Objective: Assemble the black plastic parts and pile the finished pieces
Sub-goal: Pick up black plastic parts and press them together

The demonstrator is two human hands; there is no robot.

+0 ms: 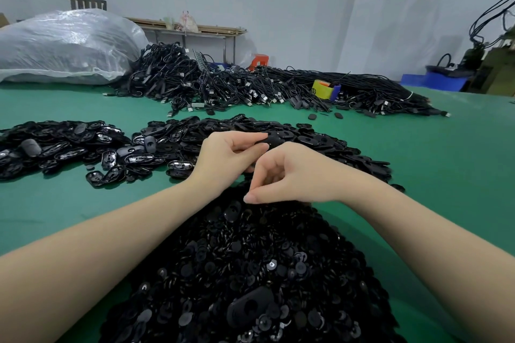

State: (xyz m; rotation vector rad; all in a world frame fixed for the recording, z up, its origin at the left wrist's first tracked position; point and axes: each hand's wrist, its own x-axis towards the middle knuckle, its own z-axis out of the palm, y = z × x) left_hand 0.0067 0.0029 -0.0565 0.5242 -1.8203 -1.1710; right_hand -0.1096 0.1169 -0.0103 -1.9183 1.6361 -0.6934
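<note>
My left hand (228, 152) pinches a black oval plastic shell (274, 140) between thumb and fingers, held above the middle heap of black shells (320, 145). My right hand (287, 175) sits just below and right of it, fingers curled with thumb and forefinger tips pressed together; whether a small part lies between them cannot be told. Under both forearms spreads a heap of small black round discs (250, 264), with one larger oval shell (249, 305) lying on top near me. Another pile of black oval pieces (61, 147) lies to the left.
The table is covered in green mat (446, 164). A long heap of black cables with USB plugs (250, 86) runs across the back, with a yellow tape dispenser (324, 89) on it. A large clear plastic bag (64, 44) lies at back left. Blue bins (437, 81) stand far right.
</note>
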